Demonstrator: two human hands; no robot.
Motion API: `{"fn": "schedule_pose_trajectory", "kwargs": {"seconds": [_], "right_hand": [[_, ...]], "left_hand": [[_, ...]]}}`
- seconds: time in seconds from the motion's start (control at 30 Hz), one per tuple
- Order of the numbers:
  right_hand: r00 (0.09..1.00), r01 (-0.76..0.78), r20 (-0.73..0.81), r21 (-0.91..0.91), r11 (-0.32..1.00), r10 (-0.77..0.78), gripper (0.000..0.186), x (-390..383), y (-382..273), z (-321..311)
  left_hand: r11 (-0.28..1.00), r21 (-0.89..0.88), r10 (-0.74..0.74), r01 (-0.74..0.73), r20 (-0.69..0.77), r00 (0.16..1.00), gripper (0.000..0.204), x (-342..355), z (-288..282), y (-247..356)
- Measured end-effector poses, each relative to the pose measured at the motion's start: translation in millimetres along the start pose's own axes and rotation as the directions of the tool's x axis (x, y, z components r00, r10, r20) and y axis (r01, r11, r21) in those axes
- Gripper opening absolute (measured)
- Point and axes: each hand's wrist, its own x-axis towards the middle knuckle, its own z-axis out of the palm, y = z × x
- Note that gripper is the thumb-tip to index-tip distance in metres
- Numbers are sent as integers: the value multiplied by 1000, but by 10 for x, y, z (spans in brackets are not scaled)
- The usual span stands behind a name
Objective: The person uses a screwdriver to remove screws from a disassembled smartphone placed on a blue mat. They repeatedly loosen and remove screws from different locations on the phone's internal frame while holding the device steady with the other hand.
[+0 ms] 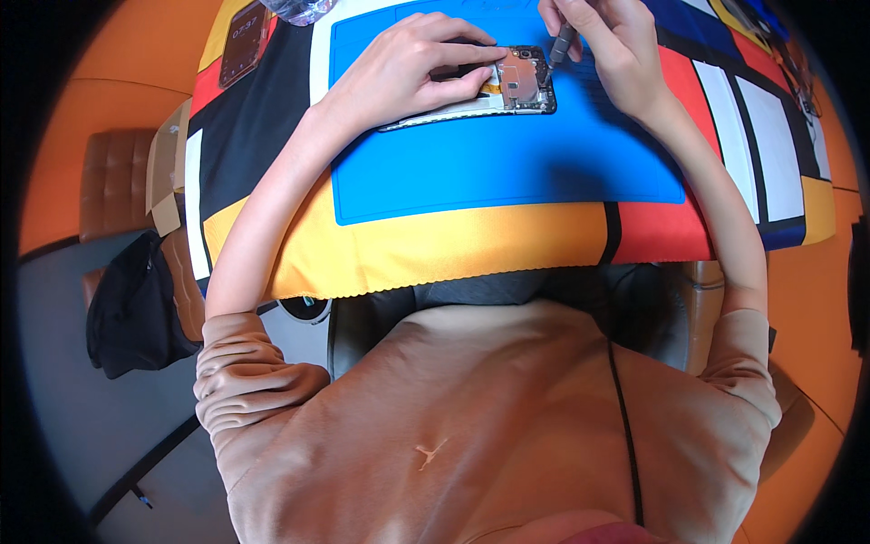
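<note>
An opened smartphone (522,83) lies on a blue work mat (480,172), its back cover off and its circuit board and copper-coloured plate bare at the right end. My left hand (396,71) reaches over the phone's left part, thumb and fingertips steadying it near the board; the palm hides much of that half. In my right hand (621,43) is a slim dark screwdriver (563,42), pinched between thumb and fingers. Its tip points down at the board's right edge; whether it touches a screw is too small to tell.
A colour-block cloth (435,249) covers the table under the mat. At the far left lies another phone (243,43) with its screen lit, beside a clear plastic item (299,9). Cables (797,68) lie at the far right. A cardboard box (168,168) stands left of the table.
</note>
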Motion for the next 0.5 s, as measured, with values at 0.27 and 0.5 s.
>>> {"fn": "schedule_pose_trajectory", "kwargs": {"seconds": [0.27, 0.5], "right_hand": [[956, 293, 29, -181, 939, -292, 18, 25, 76, 52], [978, 209, 24, -135, 969, -208, 17, -31, 47, 32]], "left_hand": [[994, -63, -79, 85, 91, 993, 35, 11, -65, 58], [994, -62, -88, 93, 79, 993, 37, 9, -50, 48]]}}
